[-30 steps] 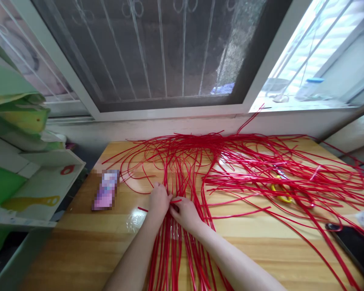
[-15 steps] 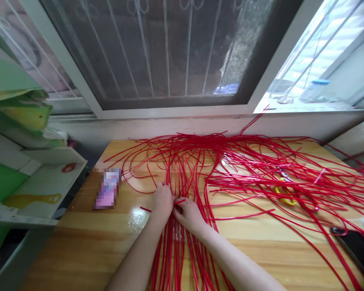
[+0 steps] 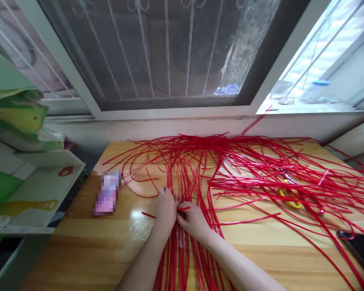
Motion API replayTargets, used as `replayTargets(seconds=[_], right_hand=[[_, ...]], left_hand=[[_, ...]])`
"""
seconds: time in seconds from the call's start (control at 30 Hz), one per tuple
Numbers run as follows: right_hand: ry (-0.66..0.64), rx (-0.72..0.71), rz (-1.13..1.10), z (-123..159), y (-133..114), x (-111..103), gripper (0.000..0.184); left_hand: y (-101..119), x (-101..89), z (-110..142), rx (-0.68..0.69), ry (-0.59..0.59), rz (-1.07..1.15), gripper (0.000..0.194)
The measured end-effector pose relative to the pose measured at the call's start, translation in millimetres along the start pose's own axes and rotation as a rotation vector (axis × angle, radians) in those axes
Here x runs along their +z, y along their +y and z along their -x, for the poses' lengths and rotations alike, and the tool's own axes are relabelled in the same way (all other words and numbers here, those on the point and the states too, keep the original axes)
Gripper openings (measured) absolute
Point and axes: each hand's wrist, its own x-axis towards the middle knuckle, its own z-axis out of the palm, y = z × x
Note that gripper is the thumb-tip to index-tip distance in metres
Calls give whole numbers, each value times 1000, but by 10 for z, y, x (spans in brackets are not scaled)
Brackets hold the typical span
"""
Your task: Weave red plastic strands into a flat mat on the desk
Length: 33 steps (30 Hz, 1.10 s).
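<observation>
Long red cords [image 3: 212, 141] fan out over the wooden table, and a bundle of them runs toward me beneath both forearms. My left hand [image 3: 166, 205] is closed among the strands near the middle. A short red end sticks out to its left. Beside it, almost touching, my right hand [image 3: 191, 218] pinches a red cord whose tip shows above the thumb and forefinger. The left fingertips are partly hidden behind the hand. Clear tape [image 3: 182, 238] lies across the cords just below the hands.
Yellow-handled scissors [image 3: 288, 196] lie under cords on the right. A black phone [image 3: 359, 246] is at the right edge. A blurred pink packet [image 3: 107, 194] and crumpled clear plastic [image 3: 139, 229] lie on the left. A white shelf [image 3: 48, 182] stands beside the table, and a barred window [image 3: 166, 52] is behind.
The view has shifted slightly. Both hands stay close together on the cords, with only a small change in the fingers.
</observation>
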Motion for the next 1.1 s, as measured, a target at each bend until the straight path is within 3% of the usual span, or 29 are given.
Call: replayTargets(seconds=[0.37,0.47,1.1], right_hand=[[-42,43,-60,-12,17,-11,12],[-59,60,-81,-18,15,-20,12],[-93,106,-90,-30,48,-30,13]], left_hand=[[43,-76,-83,34,-86,-77,29],[44,-75,-88,31,-113,-69,23],[-2,-96,-105,46,-170,91,15]])
